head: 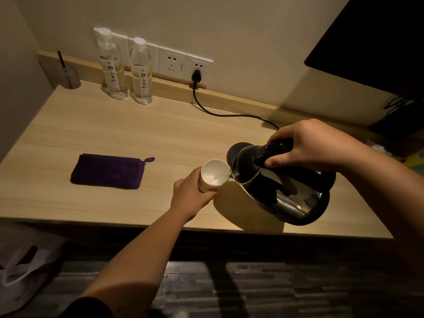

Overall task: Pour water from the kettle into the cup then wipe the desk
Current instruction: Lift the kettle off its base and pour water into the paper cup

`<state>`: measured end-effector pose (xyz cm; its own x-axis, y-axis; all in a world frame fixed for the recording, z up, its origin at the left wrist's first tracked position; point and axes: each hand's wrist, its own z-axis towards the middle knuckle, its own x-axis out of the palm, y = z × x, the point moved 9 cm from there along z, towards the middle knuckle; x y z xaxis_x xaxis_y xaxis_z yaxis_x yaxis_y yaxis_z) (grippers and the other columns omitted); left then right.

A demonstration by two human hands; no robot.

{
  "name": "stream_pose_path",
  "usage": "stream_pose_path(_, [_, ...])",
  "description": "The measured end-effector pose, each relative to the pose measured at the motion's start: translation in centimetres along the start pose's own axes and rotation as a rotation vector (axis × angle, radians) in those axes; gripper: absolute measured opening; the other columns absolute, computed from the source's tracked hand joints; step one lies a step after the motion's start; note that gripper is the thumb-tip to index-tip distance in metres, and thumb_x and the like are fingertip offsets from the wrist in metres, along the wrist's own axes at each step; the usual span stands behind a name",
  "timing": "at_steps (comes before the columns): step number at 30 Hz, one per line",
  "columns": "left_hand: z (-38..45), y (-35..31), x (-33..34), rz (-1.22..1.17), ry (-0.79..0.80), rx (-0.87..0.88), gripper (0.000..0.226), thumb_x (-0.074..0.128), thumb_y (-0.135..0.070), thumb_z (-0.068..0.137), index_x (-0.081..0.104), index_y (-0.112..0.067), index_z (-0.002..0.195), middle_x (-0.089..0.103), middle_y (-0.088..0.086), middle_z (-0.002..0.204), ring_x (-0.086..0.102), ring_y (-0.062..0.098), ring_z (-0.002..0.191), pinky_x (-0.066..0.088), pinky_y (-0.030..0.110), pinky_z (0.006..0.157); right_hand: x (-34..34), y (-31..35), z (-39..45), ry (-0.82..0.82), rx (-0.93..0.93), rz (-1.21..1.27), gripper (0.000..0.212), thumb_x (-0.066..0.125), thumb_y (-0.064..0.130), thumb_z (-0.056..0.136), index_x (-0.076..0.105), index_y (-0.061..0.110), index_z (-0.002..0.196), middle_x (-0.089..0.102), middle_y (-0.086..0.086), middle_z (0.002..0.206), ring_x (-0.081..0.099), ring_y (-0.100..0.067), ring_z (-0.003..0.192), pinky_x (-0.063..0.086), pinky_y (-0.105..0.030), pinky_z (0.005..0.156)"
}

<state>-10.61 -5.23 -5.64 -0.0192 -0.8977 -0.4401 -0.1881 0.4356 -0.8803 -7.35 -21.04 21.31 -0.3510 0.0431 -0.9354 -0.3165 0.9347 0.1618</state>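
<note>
Centre-right of frame: right hand [307, 145] grips the tilted black-and-steel kettle [282, 182]; left hand [192, 193] wraps the white cup [214, 174]. Pouring underway. Folded purple cloth [107, 171] untouched on wooden bench [114, 125]; wiping remains.

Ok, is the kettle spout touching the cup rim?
Cannot tell: in the head view the kettle spout meets the cup rim, with no clear gap or contact.

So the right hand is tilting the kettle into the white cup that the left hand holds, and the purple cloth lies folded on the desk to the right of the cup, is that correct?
Not quite: the head view shows the purple cloth to the left of the white cup, not the right. The rest holds: the right hand tilts the kettle into the cup held by the left hand.
</note>
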Motion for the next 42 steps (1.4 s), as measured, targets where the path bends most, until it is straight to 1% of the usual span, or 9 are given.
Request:
stream_pose_path(10, [-0.3,-0.4,-0.3,-0.004,0.012,-0.017,0.072,0.072,-0.049,0.075,0.037,-0.045,0.138,0.05,-0.022,0.108,0.036,0.025,0.123,0.042,0.043,0.098,0.3,0.5,0.4,0.017,0.002,-0.015,0.053,0.067,0.055,0.067,0.067,0.026,0.111,0.068,0.004,0.096,0.062,-0.014,0.085,0.056,-0.031,0.073])
stream_pose_path(14, [-0.4,-0.5,-0.4,-0.008,0.006,-0.024,0.073,0.073,-0.049,0.075,0.037,-0.044,0.138,0.055,-0.018,0.115,0.036,0.025,0.123,0.041,0.042,0.098,0.4,0.4,0.2,0.025,0.015,0.008,0.061,0.061,0.06,0.06,0.067,0.027,0.111,0.067,0.005,0.095,0.062,-0.013,0.085,0.057,-0.032,0.073])
stream_pose_path(20, [-0.7,-1.4,-0.9,0.001,-0.018,-0.001,0.071,0.075,-0.042,0.078,0.04,-0.038,0.139,0.059,-0.012,0.121,0.037,0.02,0.118,0.035,0.043,0.103,0.4,0.2,0.3,0.028,0.023,0.011,0.054,0.065,0.057,0.064,0.067,0.027,0.109,0.068,0.004,0.094,0.063,-0.013,0.084,0.057,-0.033,0.074])
stream_pose_path(24, [-0.7,-1.2,-0.8,0.0,-0.009,-0.013,0.072,0.075,-0.044,0.077,0.039,-0.039,0.139,0.058,-0.014,0.121,0.037,0.021,0.119,0.035,0.042,0.103,0.4,0.4,0.3,0.03,0.032,0.01,0.059,0.062,0.06,0.059,0.067,0.028,0.108,0.067,0.005,0.094,0.063,-0.013,0.084,0.057,-0.034,0.074])
stream_pose_path(30, [-0.7,-1.4,-0.9,0.002,-0.022,0.002,0.072,0.076,-0.042,0.078,0.04,-0.037,0.139,0.059,-0.011,0.124,0.038,0.02,0.119,0.035,0.043,0.104,0.8,0.4,0.6,0.04,0.039,-0.018,0.048,0.069,0.052,0.069,0.067,0.025,0.109,0.068,0.003,0.093,0.063,-0.014,0.082,0.057,-0.03,0.072])
stream_pose_path(33, [-0.7,-1.6,-1.0,0.004,-0.023,0.006,0.071,0.076,-0.041,0.078,0.04,-0.037,0.139,0.059,-0.011,0.123,0.035,0.011,0.108,0.034,0.044,0.104,0.8,0.4,0.7,0.041,0.041,-0.018,0.053,0.067,0.054,0.066,0.067,0.024,0.109,0.068,0.002,0.093,0.063,-0.014,0.083,0.057,-0.031,0.073])
stream_pose_path(36, [-0.7,-1.6,-1.0,0.016,-0.026,0.018,0.069,0.075,-0.04,0.079,0.041,-0.035,0.139,0.059,-0.011,0.122,0.029,0.005,0.099,0.034,0.045,0.105,0.8,0.3,0.8,0.04,0.041,-0.022,0.047,0.07,0.05,0.07,0.067,0.024,0.109,0.068,0.002,0.094,0.063,-0.014,0.083,0.056,-0.031,0.073])
stream_pose_path(40, [-0.7,-1.6,-1.0,0.003,-0.025,0.012,0.07,0.075,-0.04,0.078,0.041,-0.036,0.139,0.058,-0.014,0.117,0.032,0.008,0.102,0.035,0.045,0.105,0.7,0.3,0.8,0.034,0.035,-0.018,0.045,0.07,0.05,0.071,0.067,0.025,0.108,0.068,0.002,0.094,0.063,-0.015,0.084,0.056,-0.032,0.074])
stream_pose_path(42, [-0.7,-1.6,-1.0,0.009,-0.018,0.013,0.07,0.075,-0.039,0.079,0.04,-0.035,0.139,0.059,-0.011,0.12,0.036,0.012,0.107,0.035,0.045,0.105,0.6,0.2,0.8,0.031,0.037,-0.016,0.045,0.07,0.051,0.07,0.067,0.026,0.107,0.068,0.003,0.093,0.063,-0.014,0.083,0.057,-0.033,0.074])
